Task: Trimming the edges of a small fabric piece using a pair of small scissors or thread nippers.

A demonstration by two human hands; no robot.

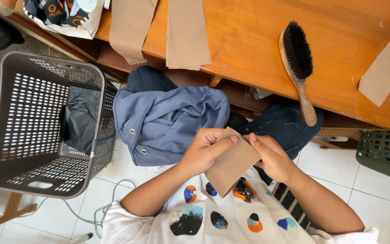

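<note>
While I sit at the near edge of the worktop [258, 49], the grey perforated laundry basket [37, 122] stands on the floor to my left, and a dark grey folded cloth [80, 118] lies inside it against its right wall. Just right of the basket, a blue garment with metal eyelets [168, 122] is bunched on my lap. At the far right a green perforated basket [387, 149] shows only a corner, so I cannot tell what it holds. At the far left of the worktop sits a white bag [68, 16] with dark printed fabric in it.

My left hand [204, 149] and right hand [271, 156] meet over my lap, near the worktop's edge. Between them is a tan paper piece [231, 165], tilted, its lower corner pointing at my white shirt. The left fingers [224, 142] are closed on its upper edge, thumb lying across the face. The right fingers [254, 140] pinch the same upper edge from the right side, curled shut around it.

On the worktop lie two tan strips [188, 31] hanging over the near edge, a wooden brush with black bristles [298, 58], and another tan piece [387, 65] to the right.
</note>
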